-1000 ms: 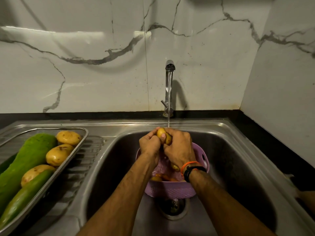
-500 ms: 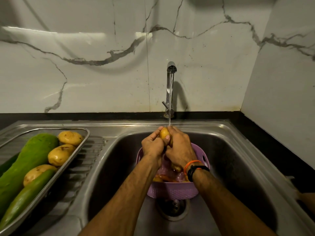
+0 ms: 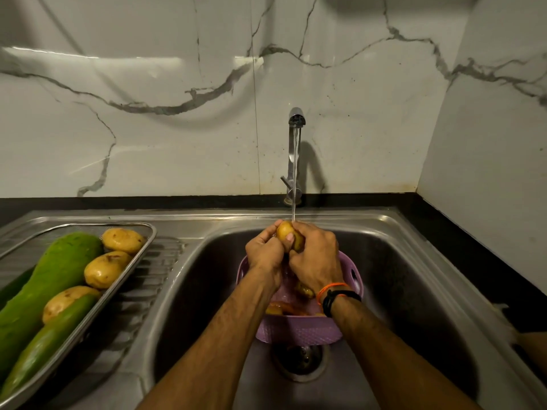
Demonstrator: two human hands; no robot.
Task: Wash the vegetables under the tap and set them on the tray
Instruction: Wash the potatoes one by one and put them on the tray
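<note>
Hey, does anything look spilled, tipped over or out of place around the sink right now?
Nothing stands out. Both hands hold a potato under the tap stream, above the purple basket in the sink; washed vegetables lie in the tray.

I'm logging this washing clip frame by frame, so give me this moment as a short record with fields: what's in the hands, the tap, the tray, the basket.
in hands: one potato, gripped by left hand and right hand together
tap: tap running, stream landing on the held potato
tray: metal tray on the drainboard, holding three potatoes and green gourds
basket: purple basket in the sink, under the hands, a few vegetables inside
stage: washing, held potato not yet on the tray
</note>
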